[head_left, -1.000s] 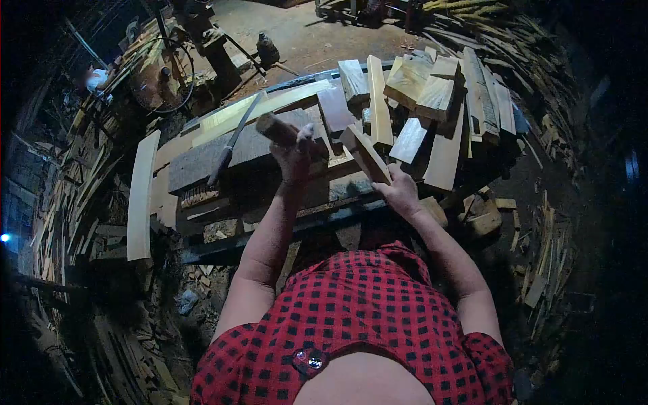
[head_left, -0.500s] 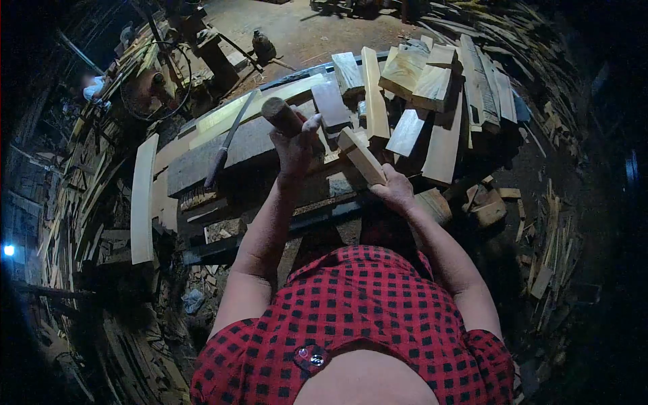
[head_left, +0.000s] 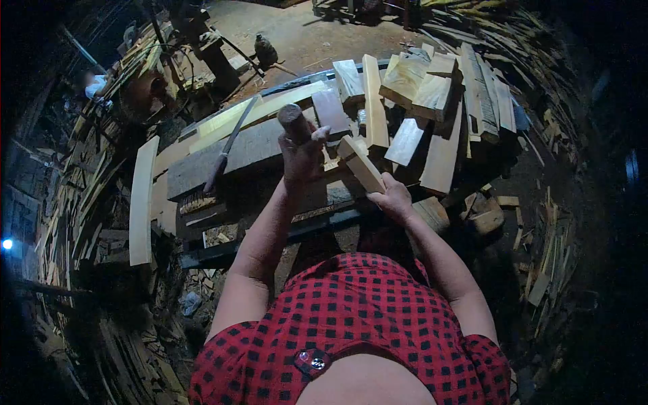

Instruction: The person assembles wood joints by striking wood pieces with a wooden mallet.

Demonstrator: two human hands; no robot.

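My left hand is wrapped round a dark round wooden piece, whose flat end faces up. In my right hand is the lower end of a pale wooden block, tilted up to the left over the work surface. The two held pieces are apart. Left of my left hand, a long thin tool with a dark handle lies across a thick rough plank. Beyond the block are a pinkish flat block and an upright-lying pale beam.
Stacked wood blocks and boards cover the right of the bench. A long pale board stands out at its left. Scrap strips lie around. A person in a light top is at the far left.
My left hand and the round piece have moved slightly right and are turned more upright. My right hand and the block have shifted slightly down in view.
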